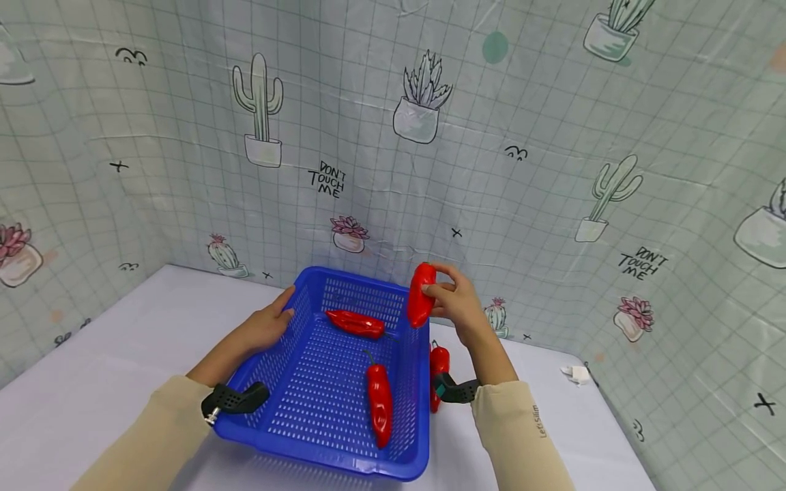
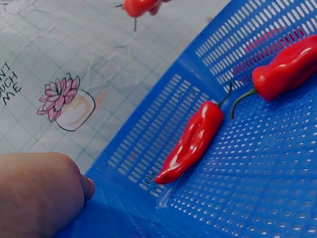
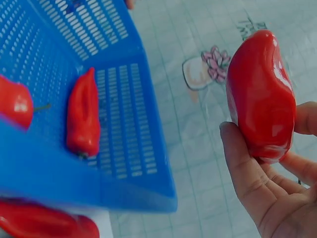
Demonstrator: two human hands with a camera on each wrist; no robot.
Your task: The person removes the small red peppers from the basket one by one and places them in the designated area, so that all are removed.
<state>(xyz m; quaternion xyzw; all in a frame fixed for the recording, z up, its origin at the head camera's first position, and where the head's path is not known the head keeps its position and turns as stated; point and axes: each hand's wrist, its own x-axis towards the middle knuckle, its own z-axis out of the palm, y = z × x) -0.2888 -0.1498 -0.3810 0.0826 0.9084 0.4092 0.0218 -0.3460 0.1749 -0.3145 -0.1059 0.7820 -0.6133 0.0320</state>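
Observation:
A blue plastic basket (image 1: 319, 392) with slotted walls is tilted towards me in the head view. My left hand (image 1: 267, 327) grips its left rim near the far corner. Inside lie two red peppers with green stems: one pepper (image 1: 356, 324) across the far end, another pepper (image 1: 379, 406) lengthwise near the right wall. Above the far right corner, my right hand (image 1: 457, 300) holds a third red pepper (image 3: 262, 94) between thumb and fingers. That pepper is upright and apart from the basket in the right wrist view.
Outside the basket's right wall, a red pepper (image 1: 439, 361) lies on the white table (image 1: 92, 354), partly hidden by the right wrist strap. A small crumpled white object (image 1: 576, 374) is at the table's right edge. A cactus-print curtain (image 1: 368, 136) hangs behind.

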